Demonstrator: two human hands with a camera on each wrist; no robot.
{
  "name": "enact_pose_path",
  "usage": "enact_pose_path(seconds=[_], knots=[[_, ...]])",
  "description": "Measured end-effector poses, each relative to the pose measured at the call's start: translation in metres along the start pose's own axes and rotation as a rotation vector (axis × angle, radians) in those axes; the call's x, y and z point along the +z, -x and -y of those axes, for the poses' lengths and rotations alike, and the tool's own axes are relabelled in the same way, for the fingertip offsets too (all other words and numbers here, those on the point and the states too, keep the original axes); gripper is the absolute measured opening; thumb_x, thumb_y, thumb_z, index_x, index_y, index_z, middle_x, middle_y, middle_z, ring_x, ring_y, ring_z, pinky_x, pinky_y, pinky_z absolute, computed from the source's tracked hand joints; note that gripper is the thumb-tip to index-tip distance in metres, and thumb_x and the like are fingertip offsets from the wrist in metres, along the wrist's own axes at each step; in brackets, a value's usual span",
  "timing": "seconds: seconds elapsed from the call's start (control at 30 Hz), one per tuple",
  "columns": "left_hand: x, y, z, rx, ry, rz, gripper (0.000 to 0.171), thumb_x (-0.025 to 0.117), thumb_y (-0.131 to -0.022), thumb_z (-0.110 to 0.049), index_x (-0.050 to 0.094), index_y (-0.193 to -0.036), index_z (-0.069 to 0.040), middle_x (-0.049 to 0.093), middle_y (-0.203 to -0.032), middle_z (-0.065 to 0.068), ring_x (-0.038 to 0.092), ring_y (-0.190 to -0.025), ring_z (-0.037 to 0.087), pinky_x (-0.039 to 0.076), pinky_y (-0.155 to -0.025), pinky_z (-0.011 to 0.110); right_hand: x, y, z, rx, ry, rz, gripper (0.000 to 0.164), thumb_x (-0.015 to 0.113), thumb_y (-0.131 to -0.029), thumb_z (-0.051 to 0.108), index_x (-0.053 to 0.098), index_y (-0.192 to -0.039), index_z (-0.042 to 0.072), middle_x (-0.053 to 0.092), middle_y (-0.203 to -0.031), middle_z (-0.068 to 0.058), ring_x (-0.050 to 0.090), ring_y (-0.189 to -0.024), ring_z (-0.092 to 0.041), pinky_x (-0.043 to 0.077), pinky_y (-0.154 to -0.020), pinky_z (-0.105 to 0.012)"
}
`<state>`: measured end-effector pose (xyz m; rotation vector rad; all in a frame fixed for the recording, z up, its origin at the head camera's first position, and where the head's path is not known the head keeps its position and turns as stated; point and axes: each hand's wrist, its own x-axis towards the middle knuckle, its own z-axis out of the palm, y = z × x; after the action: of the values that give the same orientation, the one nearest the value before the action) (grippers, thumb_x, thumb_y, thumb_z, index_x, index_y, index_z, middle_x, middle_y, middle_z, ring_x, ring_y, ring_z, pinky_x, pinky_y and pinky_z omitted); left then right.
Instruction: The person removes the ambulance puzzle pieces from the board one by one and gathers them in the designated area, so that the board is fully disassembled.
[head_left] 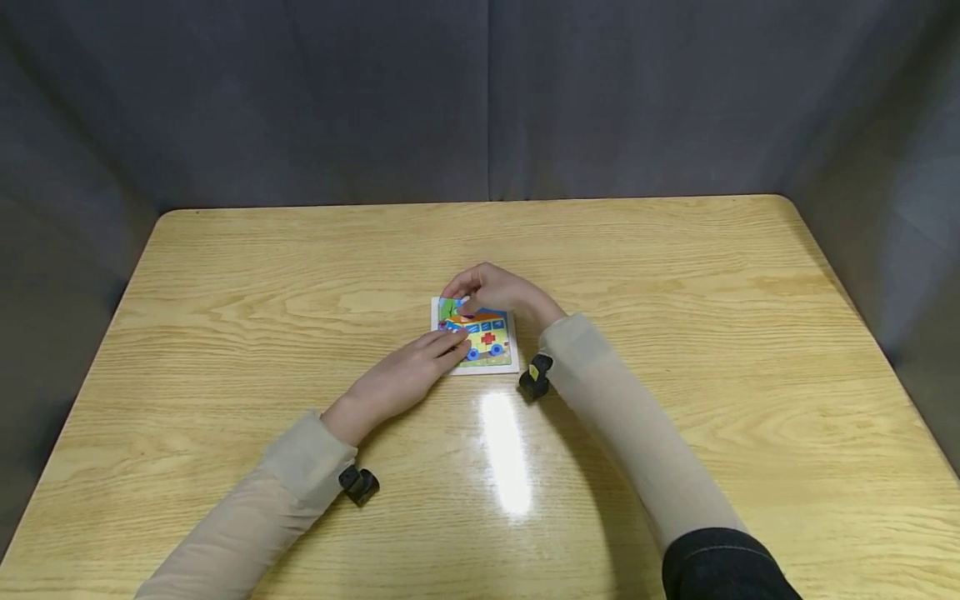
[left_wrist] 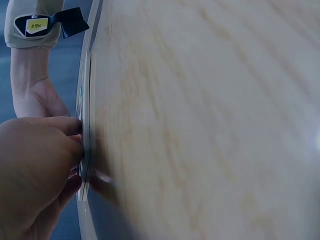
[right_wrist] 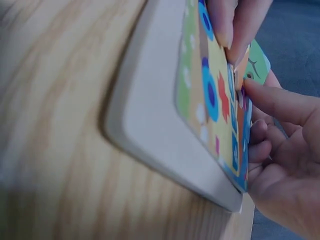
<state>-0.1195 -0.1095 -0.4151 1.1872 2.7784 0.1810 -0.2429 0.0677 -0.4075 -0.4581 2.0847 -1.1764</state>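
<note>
A small jigsaw puzzle (head_left: 489, 340) with a yellow ambulance picture lies in a white tray (head_left: 487, 370) on the table. My left hand (head_left: 408, 371) comes from the near left, its extended fingers resting on the puzzle's left part. Over the far edge arches my right hand (head_left: 498, 292). In the right wrist view its thumb and fingers pinch a green puzzle piece (right_wrist: 258, 64) that stands tilted above the picture at the upper left corner. Left fingertips (right_wrist: 241, 30) touch the puzzle near the ambulance. The left wrist view shows the tray only edge-on.
The wooden table (head_left: 262, 283) surrounds the tray, with a bright reflection in front of it. Grey curtains (head_left: 337, 100) close off the back and both sides. Each wrist carries a small black camera (head_left: 359, 485).
</note>
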Motion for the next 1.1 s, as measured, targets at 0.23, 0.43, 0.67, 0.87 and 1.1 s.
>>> enact_pose_path(seconds=[0.23,0.43,0.67,0.87,1.1], knots=[[0.0011,-0.0006,-0.0006,-0.008,-0.010,0.001,0.045,0.037,-0.099,0.003,0.043,-0.143,-0.003,0.038,-0.152,0.014,0.035,-0.141,0.032,0.033,-0.115,0.040,0.0017,0.0008,0.0002,-0.007,0.002,-0.012,0.023,0.059,-0.088,-0.004,0.066,-0.110,-0.001,0.061,-0.088,0.001,0.053,-0.085,-0.012,0.044,-0.076,-0.021],[0.0012,0.0001,-0.0009,-0.007,-0.017,0.008,0.045,0.038,-0.099,0.003,0.042,-0.143,-0.002,0.038,-0.152,0.014,0.035,-0.141,0.031,0.033,-0.115,0.041,0.0008,0.0033,-0.0013,-0.043,-0.003,0.005,0.026,0.057,-0.089,-0.006,0.064,-0.114,-0.002,0.062,-0.095,-0.002,0.048,-0.077,-0.013,0.043,-0.071,-0.021],[0.0004,0.0002,-0.0013,-0.009,-0.030,0.023,0.046,0.038,-0.099,0.003,0.041,-0.144,-0.003,0.037,-0.153,0.013,0.036,-0.141,0.031,0.033,-0.115,0.040,-0.0001,0.0049,-0.0031,-0.068,-0.010,-0.007,0.018,0.056,-0.089,-0.008,0.065,-0.102,-0.001,0.058,-0.081,0.001,0.043,-0.067,-0.012,0.041,-0.065,-0.021],[0.0007,0.0001,-0.0017,0.003,-0.063,0.009,0.046,0.040,-0.098,0.004,0.042,-0.143,-0.003,0.039,-0.151,0.013,0.039,-0.139,0.031,0.035,-0.114,0.040,-0.0014,0.0032,-0.0070,-0.065,-0.001,-0.010,0.014,0.058,-0.090,-0.006,0.066,-0.100,-0.001,0.059,-0.073,0.004,0.048,-0.069,-0.011,0.042,-0.065,-0.020],[0.0002,0.0019,-0.0026,0.028,-0.102,-0.044,0.046,0.047,-0.095,0.005,0.047,-0.140,-0.005,0.047,-0.144,0.014,0.046,-0.132,0.031,0.041,-0.109,0.040,-0.0027,0.0031,-0.0060,-0.022,0.002,0.001,0.024,0.056,-0.094,0.003,0.066,-0.116,-0.001,0.067,-0.092,-0.003,0.054,-0.079,-0.011,0.045,-0.075,-0.022]])
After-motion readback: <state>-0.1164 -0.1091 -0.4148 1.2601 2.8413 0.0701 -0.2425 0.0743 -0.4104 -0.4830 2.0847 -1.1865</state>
